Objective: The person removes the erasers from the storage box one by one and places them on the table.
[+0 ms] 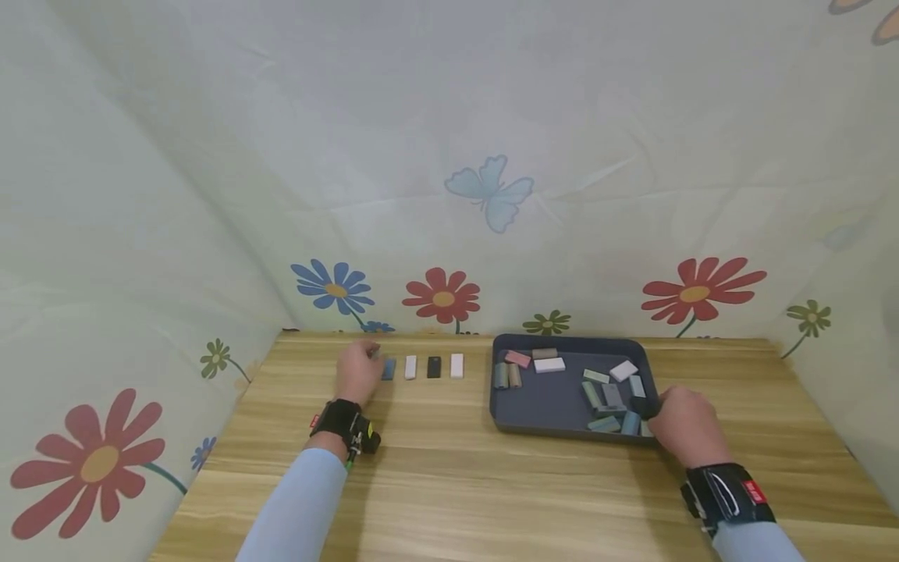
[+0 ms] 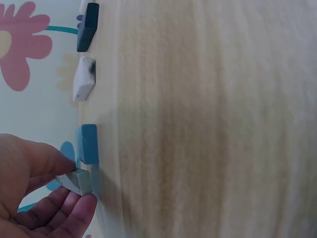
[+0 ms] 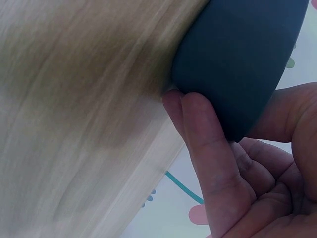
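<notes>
My left hand (image 1: 358,373) pinches a small pale grey-green rectangular block (image 2: 80,182) between thumb and fingers, at the left end of a row of blocks. Beside it on the table lies a blue block (image 1: 389,369). Rightward along the row come a white block (image 1: 410,368), a black block (image 1: 434,367) and another white block (image 1: 457,365), spaced apart. My right hand (image 1: 688,425) grips the near right corner of a dark grey tray (image 1: 537,406), thumb at the rim and fingers against the outer wall in the right wrist view.
Inside the tray, several blocks lie scattered: a pink one (image 1: 518,358) and a white one (image 1: 549,364) at the back left, a green-grey cluster (image 1: 609,396) at the right. The wooden table (image 1: 435,484) ends at a flower-printed cloth (image 1: 583,234) behind it.
</notes>
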`<state>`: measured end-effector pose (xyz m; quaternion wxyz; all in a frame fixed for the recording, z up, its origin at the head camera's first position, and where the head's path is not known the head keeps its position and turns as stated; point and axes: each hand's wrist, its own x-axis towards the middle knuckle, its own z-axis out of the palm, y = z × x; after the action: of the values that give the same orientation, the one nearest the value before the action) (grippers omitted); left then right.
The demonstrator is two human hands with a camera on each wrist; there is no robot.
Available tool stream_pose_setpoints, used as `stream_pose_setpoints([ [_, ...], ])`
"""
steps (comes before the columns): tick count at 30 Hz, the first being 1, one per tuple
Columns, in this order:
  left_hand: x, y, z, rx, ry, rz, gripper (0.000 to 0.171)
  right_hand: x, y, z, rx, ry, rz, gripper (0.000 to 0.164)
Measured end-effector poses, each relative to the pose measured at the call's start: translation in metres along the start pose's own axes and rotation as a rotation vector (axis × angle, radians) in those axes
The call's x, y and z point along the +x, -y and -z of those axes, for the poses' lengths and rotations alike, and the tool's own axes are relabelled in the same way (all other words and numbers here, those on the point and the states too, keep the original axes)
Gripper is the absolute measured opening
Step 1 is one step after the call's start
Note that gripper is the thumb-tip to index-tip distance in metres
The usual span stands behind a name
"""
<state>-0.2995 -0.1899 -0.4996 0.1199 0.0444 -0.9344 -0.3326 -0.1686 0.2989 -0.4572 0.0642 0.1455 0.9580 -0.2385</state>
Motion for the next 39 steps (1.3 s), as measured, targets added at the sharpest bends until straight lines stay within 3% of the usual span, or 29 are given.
stream_pose_setpoints([
  [12, 0.003, 0.003, 0.005, 0.074, -0.015, 0.038, 0.025, 0.003, -0.002, -0.001, 0.004, 0.01, -0.008, 0.023],
  [19, 0.001, -0.002, 0.009, 0.098, 0.044, 0.099, 0.027, 0.003, -0.004, -0.002, 0.01, 0.0, -0.009, 0.02],
  [29, 0.001, -0.001, 0.008, 0.139, 0.077, 0.128, 0.022, 0.001, -0.003, -0.003, 0.012, 0.005, -0.007, 0.019],
  [39, -0.003, -0.014, 0.009, 0.173, 0.039, 0.095, 0.042, 0.002, -0.001, 0.0, -0.002, 0.001, -0.003, 0.022],
])
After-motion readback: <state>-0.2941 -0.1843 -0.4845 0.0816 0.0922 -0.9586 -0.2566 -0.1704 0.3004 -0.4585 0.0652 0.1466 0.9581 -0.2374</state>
